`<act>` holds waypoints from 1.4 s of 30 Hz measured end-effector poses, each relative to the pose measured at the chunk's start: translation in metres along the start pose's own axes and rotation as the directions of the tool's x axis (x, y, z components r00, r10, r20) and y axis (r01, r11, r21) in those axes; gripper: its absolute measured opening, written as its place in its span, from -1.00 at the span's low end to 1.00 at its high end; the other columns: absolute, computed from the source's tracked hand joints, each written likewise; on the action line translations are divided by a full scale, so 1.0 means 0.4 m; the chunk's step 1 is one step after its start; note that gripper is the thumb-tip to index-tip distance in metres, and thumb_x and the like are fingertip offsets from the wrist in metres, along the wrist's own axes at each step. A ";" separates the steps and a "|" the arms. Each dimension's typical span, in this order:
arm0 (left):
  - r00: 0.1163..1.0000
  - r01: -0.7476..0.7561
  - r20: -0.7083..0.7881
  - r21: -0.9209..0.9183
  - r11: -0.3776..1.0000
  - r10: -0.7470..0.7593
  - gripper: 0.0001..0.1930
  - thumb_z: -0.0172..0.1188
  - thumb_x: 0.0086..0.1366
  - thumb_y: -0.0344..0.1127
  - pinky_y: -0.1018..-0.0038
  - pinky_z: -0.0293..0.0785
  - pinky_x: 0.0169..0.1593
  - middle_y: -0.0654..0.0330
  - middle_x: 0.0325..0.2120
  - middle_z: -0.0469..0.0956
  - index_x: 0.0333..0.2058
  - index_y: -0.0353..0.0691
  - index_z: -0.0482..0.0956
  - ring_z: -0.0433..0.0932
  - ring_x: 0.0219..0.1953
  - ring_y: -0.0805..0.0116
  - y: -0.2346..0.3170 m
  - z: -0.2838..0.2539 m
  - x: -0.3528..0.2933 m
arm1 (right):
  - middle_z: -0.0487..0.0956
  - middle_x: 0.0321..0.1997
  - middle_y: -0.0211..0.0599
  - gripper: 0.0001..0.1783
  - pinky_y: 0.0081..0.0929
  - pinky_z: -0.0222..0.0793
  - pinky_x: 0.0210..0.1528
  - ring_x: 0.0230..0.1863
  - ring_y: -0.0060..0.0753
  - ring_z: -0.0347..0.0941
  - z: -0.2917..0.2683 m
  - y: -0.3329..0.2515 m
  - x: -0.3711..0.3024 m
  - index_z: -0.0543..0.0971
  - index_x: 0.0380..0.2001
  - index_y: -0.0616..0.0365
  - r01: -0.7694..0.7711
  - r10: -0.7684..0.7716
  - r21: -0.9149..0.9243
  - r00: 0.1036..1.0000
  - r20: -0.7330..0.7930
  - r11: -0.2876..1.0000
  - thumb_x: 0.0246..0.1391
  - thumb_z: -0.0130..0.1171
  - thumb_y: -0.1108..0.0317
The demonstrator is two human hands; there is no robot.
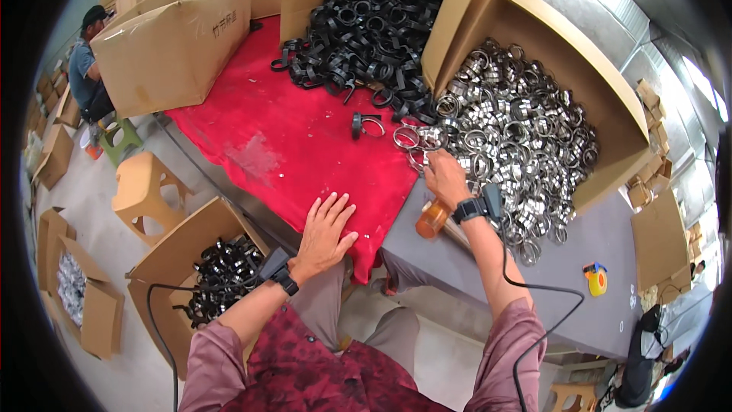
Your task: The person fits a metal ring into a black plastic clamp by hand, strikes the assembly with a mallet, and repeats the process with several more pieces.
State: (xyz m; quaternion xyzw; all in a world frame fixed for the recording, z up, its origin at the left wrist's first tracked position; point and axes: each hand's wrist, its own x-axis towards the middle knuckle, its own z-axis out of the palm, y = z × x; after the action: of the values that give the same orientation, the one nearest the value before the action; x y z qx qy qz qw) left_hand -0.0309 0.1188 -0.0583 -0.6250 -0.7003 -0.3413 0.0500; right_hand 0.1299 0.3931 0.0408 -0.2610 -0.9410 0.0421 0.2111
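My left hand (326, 236) lies flat with fingers spread on the red cloth (305, 145), near its front edge. At the near left edge of a heap of shiny metal rings (511, 130), my right hand (447, 179) has its fingers bent in a pinch on a metal ring (417, 160); part of the grip is hidden. On the cloth beyond sits a black ring-shaped part (357, 126) beside a metal ring (373, 127). An orange-brown cylinder (433, 218) lies just below my right wrist; its kind is unclear.
Black ring parts (374, 30) spill from a carton at the back. A tall carton (175, 46) stands at the far left. Beside my left arm, an open box (145, 278) holds black parts. A yellow tape measure (595, 279) lies right. A person (88, 69) sits far left.
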 end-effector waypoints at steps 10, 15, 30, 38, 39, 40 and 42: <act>1.000 0.006 0.016 -0.044 0.999 -0.005 -0.42 0.18 0.30 -0.05 -0.03 -0.03 0.45 0.07 0.30 0.36 0.23 -0.21 0.47 0.20 0.39 0.00 0.011 -0.012 -0.004 | 0.67 -0.21 -0.08 -0.72 -0.07 0.31 0.09 -0.02 0.02 0.48 0.255 0.032 0.180 0.64 -0.30 0.12 0.064 -0.078 -0.366 0.997 -0.024 0.929 -0.08 0.36 0.22; 1.000 0.000 -0.006 -0.057 0.998 -0.001 -0.42 0.19 0.30 -0.06 0.00 -0.02 0.45 0.08 0.27 0.38 0.23 -0.22 0.46 0.21 0.38 0.00 0.014 -0.015 -0.013 | 0.66 -0.27 -0.09 -0.72 -0.08 0.38 0.05 -0.09 0.03 0.52 0.199 -0.005 0.162 0.68 -0.26 0.24 0.015 0.029 0.262 0.986 -0.163 0.965 -0.10 0.37 0.40; 0.911 0.362 0.405 -0.876 -0.318 -0.080 -0.08 0.49 0.16 -0.33 0.30 0.42 0.28 0.10 0.27 0.27 0.42 -0.17 0.13 0.36 0.31 0.22 0.114 -0.081 -0.073 | 0.61 -0.38 -0.28 -0.85 -0.36 0.39 -0.09 -0.23 -0.30 0.45 -0.006 -0.386 -0.369 0.65 -0.34 0.29 0.004 -0.060 0.813 0.997 0.039 0.583 -0.03 0.35 0.50; 0.920 0.351 0.357 -0.934 -0.065 -0.160 -0.14 0.51 0.05 -0.36 0.35 0.39 0.26 0.13 0.13 0.47 0.34 -0.27 0.32 0.46 0.18 0.32 0.183 -0.072 -0.144 | 0.61 -0.35 -0.32 -0.87 -0.41 0.38 -0.13 -0.22 -0.36 0.45 -0.004 -0.412 -0.496 0.64 -0.33 0.28 -0.111 0.061 0.880 0.994 0.093 0.462 0.07 0.36 0.45; 0.919 0.354 0.360 -0.933 -0.063 -0.159 -0.14 0.51 0.05 -0.36 0.35 0.39 0.26 0.13 0.13 0.47 0.34 -0.27 0.32 0.46 0.18 0.32 0.185 -0.074 -0.148 | 0.61 -0.35 -0.33 -0.87 -0.42 0.37 -0.14 -0.22 -0.37 0.45 -0.006 -0.416 -0.504 0.64 -0.33 0.28 -0.128 0.068 0.883 0.992 0.109 0.451 0.09 0.36 0.45; 0.907 0.387 0.389 -0.921 -0.047 -0.161 -0.13 0.52 0.04 -0.37 0.34 0.38 0.27 0.12 0.12 0.48 0.34 -0.27 0.33 0.47 0.17 0.31 0.185 -0.078 -0.150 | 0.61 -0.35 -0.33 -0.87 -0.42 0.37 -0.14 -0.22 -0.37 0.45 -0.001 -0.416 -0.513 0.64 -0.33 0.28 -0.127 0.070 0.885 0.992 0.107 0.448 0.09 0.36 0.45; 0.893 0.420 0.419 -0.907 -0.027 -0.167 -0.13 0.52 0.03 -0.37 0.34 0.38 0.28 0.11 0.12 0.50 0.34 -0.28 0.33 0.48 0.16 0.31 0.183 -0.078 -0.156 | 0.59 -0.34 -0.30 -0.90 -0.44 0.38 -0.14 -0.23 -0.39 0.46 0.017 -0.416 -0.526 0.63 -0.33 0.28 -0.099 0.090 0.911 0.994 0.069 0.400 0.10 0.33 0.48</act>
State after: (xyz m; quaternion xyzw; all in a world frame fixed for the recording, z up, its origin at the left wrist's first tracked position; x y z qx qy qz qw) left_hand 0.0378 0.0485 -0.0351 -0.3493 -0.3879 -0.6680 -0.5304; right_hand 0.2113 0.1430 -0.0130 -0.1564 -0.7507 0.5609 0.3122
